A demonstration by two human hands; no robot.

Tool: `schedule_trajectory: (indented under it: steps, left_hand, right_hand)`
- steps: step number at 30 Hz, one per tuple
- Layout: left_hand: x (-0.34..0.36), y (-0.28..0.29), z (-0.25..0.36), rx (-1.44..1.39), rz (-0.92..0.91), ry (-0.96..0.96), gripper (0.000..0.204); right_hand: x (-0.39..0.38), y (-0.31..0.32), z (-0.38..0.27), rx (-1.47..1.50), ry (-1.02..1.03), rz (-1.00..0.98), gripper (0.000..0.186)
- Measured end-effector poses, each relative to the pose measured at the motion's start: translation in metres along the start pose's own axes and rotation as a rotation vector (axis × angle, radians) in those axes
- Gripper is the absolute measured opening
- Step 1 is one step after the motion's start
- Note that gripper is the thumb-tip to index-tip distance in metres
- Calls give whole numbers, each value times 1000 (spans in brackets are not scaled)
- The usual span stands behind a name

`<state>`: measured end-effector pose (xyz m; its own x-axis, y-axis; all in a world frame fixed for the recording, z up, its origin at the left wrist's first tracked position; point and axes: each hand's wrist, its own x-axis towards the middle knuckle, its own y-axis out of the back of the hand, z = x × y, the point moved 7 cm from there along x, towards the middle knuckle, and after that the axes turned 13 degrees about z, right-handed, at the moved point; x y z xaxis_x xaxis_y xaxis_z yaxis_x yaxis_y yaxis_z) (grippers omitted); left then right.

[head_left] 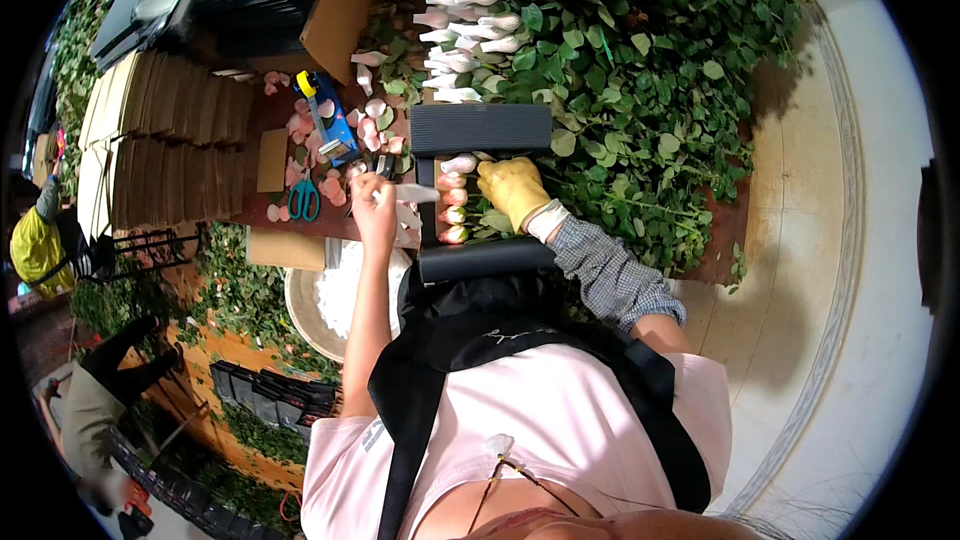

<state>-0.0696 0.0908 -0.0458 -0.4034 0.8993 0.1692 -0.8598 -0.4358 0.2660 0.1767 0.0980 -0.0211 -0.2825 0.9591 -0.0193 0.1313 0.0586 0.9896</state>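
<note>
Left hand, bare: below-left of the ribbed black block, fingers pinched on a white sleeve. Right hand, yellow-gloved: just below the block, fingers curled; grip on stems cannot be told. Pink rose heads: column below block, between hands. Netted roses: above block. Teal-handled scissors: left, lower. Leafy stems: right.

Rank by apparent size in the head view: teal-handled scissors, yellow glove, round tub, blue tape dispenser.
1. Round tub, partly hidden
2. Yellow glove and blue tape dispenser: too alike to rank
3. Teal-handled scissors
</note>
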Motion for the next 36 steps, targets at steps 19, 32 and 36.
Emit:
schedule_trajectory:
  steps: [19,32,36]
  left_hand:
    - [-40,193,-70,1019,-83,171,59]
    - [-25,-34,29,76,-304,-125,40]
    - [-29,-55,52,48,-430,-177,45]
  right_hand:
    - [-3,15,0,80,29,184,24]
    - [0,24,-9,291,159,254,19]
    - [-3,31,-11,344,134,272,18]
